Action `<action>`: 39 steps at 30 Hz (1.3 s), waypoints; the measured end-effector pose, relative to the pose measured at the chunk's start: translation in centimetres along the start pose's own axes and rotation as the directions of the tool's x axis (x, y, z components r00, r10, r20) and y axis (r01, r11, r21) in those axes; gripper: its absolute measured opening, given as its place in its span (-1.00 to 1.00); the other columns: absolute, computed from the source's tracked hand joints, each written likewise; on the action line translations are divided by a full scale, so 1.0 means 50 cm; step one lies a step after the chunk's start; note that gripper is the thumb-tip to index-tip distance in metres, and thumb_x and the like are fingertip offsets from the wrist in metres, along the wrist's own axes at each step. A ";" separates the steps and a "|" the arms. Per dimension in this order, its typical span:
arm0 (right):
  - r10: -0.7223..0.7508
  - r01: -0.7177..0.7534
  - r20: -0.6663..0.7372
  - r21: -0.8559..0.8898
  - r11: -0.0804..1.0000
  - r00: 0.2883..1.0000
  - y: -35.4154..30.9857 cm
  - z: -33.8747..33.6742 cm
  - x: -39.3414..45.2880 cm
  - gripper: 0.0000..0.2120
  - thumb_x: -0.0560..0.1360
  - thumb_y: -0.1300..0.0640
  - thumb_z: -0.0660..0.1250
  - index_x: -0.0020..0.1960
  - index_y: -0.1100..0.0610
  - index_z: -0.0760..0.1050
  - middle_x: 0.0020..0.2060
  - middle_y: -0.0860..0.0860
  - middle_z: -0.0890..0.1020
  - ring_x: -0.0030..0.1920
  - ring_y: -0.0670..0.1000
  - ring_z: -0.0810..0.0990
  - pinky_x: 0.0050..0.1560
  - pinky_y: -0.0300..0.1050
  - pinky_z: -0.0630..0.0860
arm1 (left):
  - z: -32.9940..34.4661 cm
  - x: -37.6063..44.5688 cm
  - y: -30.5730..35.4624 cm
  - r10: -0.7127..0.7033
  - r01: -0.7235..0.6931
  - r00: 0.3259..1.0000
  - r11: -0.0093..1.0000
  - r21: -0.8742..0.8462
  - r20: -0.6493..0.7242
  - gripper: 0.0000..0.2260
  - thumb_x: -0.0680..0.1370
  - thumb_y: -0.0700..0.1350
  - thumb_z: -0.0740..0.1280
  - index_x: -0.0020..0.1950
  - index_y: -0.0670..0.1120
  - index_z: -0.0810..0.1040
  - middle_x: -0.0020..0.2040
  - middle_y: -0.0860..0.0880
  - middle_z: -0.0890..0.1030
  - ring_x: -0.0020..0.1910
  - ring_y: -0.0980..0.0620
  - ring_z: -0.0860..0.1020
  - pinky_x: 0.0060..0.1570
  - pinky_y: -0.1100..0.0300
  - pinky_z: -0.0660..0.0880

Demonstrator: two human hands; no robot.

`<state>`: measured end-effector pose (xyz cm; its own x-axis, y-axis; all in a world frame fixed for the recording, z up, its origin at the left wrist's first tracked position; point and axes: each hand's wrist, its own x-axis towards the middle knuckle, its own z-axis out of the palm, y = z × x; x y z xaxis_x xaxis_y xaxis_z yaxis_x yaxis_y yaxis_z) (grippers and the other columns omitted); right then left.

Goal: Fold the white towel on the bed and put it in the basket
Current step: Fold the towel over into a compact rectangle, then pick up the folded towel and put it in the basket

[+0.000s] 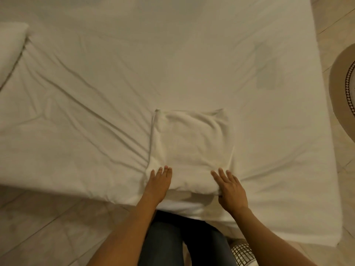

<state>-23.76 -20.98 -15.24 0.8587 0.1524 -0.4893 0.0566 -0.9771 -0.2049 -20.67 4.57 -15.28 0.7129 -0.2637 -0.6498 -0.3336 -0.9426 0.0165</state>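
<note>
White towel (192, 148): folded to a near-square pad, plush, faintly yellowed, layered edge down its left side, shallow wrinkles near the far edge. Lies flat on the bed (115, 73), lower centre of the frame, its near edge close to the mattress edge. No clear long axis; the sides run roughly square to the bed's near edge, far edge towards the top of the frame.

Left hand (158, 182): palm down on the towel's near left corner, fingers (165, 169) straight and close together, gripping nothing.

Right hand (231, 190): at the near right corner, fingers spread on top, thumb tucked at the folded edge; whether it pinches the cloth cannot be told.

Basket (241, 251): bottom edge of the frame, right of centre, on the floor; only a latticed part shows, contents not visible.

Pillow (10, 47): upper left.

Round rug (343, 85): right edge, on the floor.
</note>
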 end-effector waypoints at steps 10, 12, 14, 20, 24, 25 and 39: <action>-0.001 -0.030 -0.302 -0.099 0.995 0.953 -0.009 -0.086 0.037 -0.16 0.17 0.46 0.35 0.43 0.14 0.32 0.37 0.18 0.43 0.35 0.27 0.40 0.35 0.17 0.33 | -0.102 0.017 -0.053 0.110 -0.054 0.899 0.988 0.142 -0.424 -0.57 0.38 -0.35 0.19 0.22 -0.23 0.57 0.18 -0.17 0.62 0.11 -0.09 0.63 0.01 -0.08 0.57; -0.028 0.001 -0.310 -0.088 0.996 0.950 -0.002 -0.115 0.065 -0.22 0.17 0.48 0.36 0.38 0.18 0.38 0.31 0.19 0.49 0.29 0.27 0.47 0.30 0.19 0.38 | -0.146 0.036 -0.078 0.109 -0.046 0.887 0.988 0.149 -0.449 -0.57 0.27 -0.35 0.39 0.14 -0.21 0.62 0.06 -0.14 0.67 0.01 -0.05 0.67 -0.01 -0.07 0.57; -0.063 0.043 -0.313 -0.071 0.997 0.948 0.009 -0.148 0.098 -0.34 0.21 0.46 0.38 0.30 0.19 0.45 0.19 0.17 0.58 0.17 0.26 0.56 0.26 0.18 0.41 | -0.182 0.062 -0.100 0.092 -0.037 0.899 0.990 0.136 -0.429 -0.51 0.14 -0.32 0.54 0.07 -0.17 0.63 -0.06 -0.09 0.69 -0.11 -0.03 0.68 0.04 -0.11 0.54; -0.086 0.035 -0.353 -0.150 0.988 0.932 0.031 -0.265 0.222 -0.56 0.32 0.34 0.35 0.19 0.11 0.50 0.00 0.09 0.63 0.03 0.20 0.58 0.38 0.22 0.17 | -0.310 0.156 -0.124 0.024 -0.001 0.915 0.998 0.058 -0.403 -0.65 0.52 -0.30 0.19 0.30 -0.14 0.37 0.18 -0.11 0.54 0.19 -0.14 0.50 0.44 -0.15 0.02; -0.072 0.007 -0.338 -0.188 0.982 0.938 0.033 -0.321 0.302 -0.60 0.42 0.29 0.23 0.25 0.09 0.44 0.07 0.06 0.60 0.15 0.16 0.52 0.45 0.15 -0.14 | -0.372 0.223 -0.146 -0.015 0.038 0.918 0.998 0.050 -0.396 -0.66 0.50 -0.30 0.21 0.28 -0.14 0.37 0.16 -0.09 0.54 0.16 -0.10 0.51 0.45 -0.19 -0.01; -0.073 0.000 -0.358 -0.200 0.980 0.931 0.034 -0.329 0.321 -0.60 0.45 0.27 0.23 0.27 0.09 0.42 0.10 0.07 0.59 0.18 0.16 0.50 0.45 0.16 -0.16 | -0.382 0.240 -0.151 -0.027 0.049 0.918 0.998 0.044 -0.395 -0.65 0.50 -0.30 0.22 0.28 -0.14 0.37 0.16 -0.10 0.54 0.16 -0.10 0.51 0.45 -0.20 -0.01; 0.079 -0.085 -0.318 -0.005 0.996 0.945 0.053 -0.225 0.454 -0.38 0.47 0.12 -0.21 0.54 0.05 0.02 0.53 0.11 0.11 0.53 0.11 0.01 0.49 0.16 -0.13 | -0.241 0.347 -0.086 -0.076 -0.013 0.853 0.986 -0.167 -0.516 -0.40 0.57 0.16 -0.07 0.54 -0.14 0.09 0.55 -0.09 0.13 0.53 0.01 0.09 0.45 0.02 -0.22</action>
<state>1.61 -21.78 -17.37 0.9778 0.0195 -0.2086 -0.0140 -0.9873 -0.1580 0.57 1.56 -17.47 0.9518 -0.2590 -0.1641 -0.2350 -0.9600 0.1521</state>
